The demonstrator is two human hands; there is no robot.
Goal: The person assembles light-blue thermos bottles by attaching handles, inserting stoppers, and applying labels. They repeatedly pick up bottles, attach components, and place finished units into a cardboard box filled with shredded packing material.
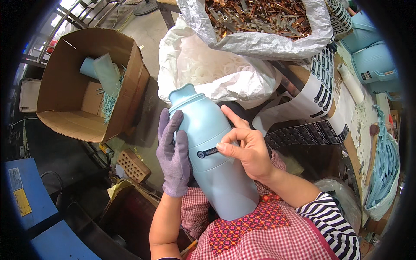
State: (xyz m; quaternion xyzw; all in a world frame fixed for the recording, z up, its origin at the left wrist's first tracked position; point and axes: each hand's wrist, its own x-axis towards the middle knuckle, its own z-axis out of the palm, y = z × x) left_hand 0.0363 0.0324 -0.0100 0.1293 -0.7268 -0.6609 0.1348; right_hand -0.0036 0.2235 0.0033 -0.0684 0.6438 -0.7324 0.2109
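A light blue plastic vacuum-flask casing (225, 186) leans on my lap, its open spouted top tilted away to the left. My left hand (174, 158), in a grey-purple knit glove, steadies the casing along its left side. A small black oblong label sticker (206, 153) lies across the front of the casing. My bare right hand (248, 151) has its thumb and curled index finger closed at the sticker's right end, with another finger stretched along the casing's upper right side. The fingers cover that end of the sticker.
At left stands a cardboard box (93, 121) with blue plastic scraps. White sacks hold pale rings (216, 65) and coppery strips (260, 19). A sheet of black labels (318, 86) hangs over the bench at right, near more blue casings (375, 63). A perforated brick (133, 165) lies lower left.
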